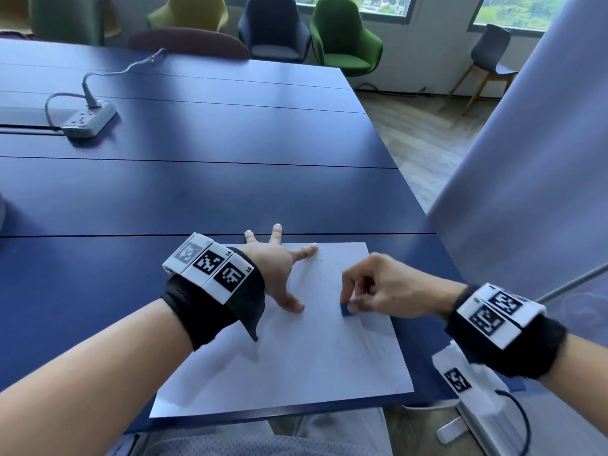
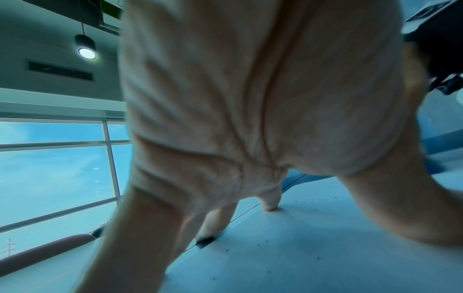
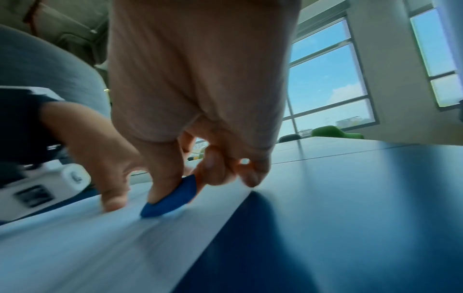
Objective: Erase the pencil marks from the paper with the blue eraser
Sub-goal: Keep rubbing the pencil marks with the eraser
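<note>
Pinching the blue eraser [image 1: 347, 310] between thumb and curled fingers [image 3: 213, 168], our right hand [image 1: 388, 287] pressed it onto the paper [image 1: 296, 366], lower right of centre in the head view. Our left hand [image 1: 279, 271], fingers splayed flat, held the sheet's far left corner. Beyond, upper left on the blue worktop [image 1: 197, 192], lay a power strip [image 1: 88, 118].

Surface [image 1: 230, 192]: dark navy blue. Paper [image 1: 296, 366]: white, with faint grey pencil marks [image 1: 362, 337] and dark specks. Eraser [image 1: 346, 310]: blue. Wristbands [image 1: 210, 311]: black, bearing white blocks with black-and-white square code patterns. Power strip [image 1: 90, 119]: grey. Chairs beyond the far edge: green [image 1: 342, 37], navy, yellow.
</note>
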A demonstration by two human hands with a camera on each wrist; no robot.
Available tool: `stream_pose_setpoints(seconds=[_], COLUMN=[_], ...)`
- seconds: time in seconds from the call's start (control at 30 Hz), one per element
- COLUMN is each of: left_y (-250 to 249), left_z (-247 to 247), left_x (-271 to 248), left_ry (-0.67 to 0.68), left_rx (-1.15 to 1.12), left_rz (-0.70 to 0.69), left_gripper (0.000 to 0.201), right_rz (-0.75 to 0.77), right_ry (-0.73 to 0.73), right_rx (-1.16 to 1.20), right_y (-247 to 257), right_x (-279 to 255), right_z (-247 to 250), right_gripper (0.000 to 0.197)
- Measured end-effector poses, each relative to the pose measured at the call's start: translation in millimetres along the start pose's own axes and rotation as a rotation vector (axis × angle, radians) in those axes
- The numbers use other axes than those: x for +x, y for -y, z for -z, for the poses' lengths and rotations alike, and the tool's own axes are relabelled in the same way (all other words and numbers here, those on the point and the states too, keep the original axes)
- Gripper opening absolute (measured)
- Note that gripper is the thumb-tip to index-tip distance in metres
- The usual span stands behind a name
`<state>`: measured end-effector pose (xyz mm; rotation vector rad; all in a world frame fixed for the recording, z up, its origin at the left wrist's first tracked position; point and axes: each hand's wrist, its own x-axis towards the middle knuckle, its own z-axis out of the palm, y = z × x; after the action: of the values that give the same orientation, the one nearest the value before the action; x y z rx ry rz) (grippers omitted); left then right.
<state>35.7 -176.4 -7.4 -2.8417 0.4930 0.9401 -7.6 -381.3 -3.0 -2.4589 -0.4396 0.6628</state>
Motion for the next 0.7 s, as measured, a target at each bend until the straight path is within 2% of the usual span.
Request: stream_pose_setpoints(seconds=[0.03,0.07,0.17,0.2,0.23,0.33,0.37,0.5,0.53,0.63,0.67,0.7], left_y=[0,0,-1,-1,-1,0,1,1,1,2,2,2], left_z=[0,0,1,1,1,0,-1,-2,-2,-1,-1,-1], left_x=[0,0,-1,-1,-1,0,0,2,2,1,1,0], left_ry=[0.002,0.005,0.005,0.004,0.003,0.0,-0.002,-0.002,-0.001,0.004,0.006,0.007], left_rx=[-0.001,-0.004,0.001,0.004,0.003,-0.001,0.001,0.006,0.005,-0.001,-0.002,-0.003], left_rz=[0.001,0.004,0.008,0.008,0.007,0.003,0.005,0.008,0.007,0.008,0.01,0.013], left_gripper=[0.114,0.114,0.114,0.114,0.114,0.114,0.115,0.115,0.115,0.115,0.115,0.115], right_rz=[-0.004,-0.007,-0.013,-0.012,-0.005,-0.009,-0.012,-0.012,-0.002,0.019,0.015,0.017], right_ry=[0.057,0.05,-0.167,-0.194,-0.168,0.108,0.132,-0.183,-0.187,0.071,0.119,0.097], right_rx=[-0.017,-0.031,-0.018,-0.013,-0.017,-0.073,-0.08,-0.031,-0.016,-0.041,-0.066,-0.087], right_y=[2,3,4,4,5,10,11,7,5,6,7,8], right_x=[-2,-1,11,11,7,-8,-9,3,1,-14,-16,-12], right_z=[-1,0,2,0,-3,-7,-6,-5,-7,-12,-11,-8], right_gripper=[0.007,0.007,0.009,0.01,0.011,0.007,0.007,0.01,0.011,0.008,0.008,0.008])
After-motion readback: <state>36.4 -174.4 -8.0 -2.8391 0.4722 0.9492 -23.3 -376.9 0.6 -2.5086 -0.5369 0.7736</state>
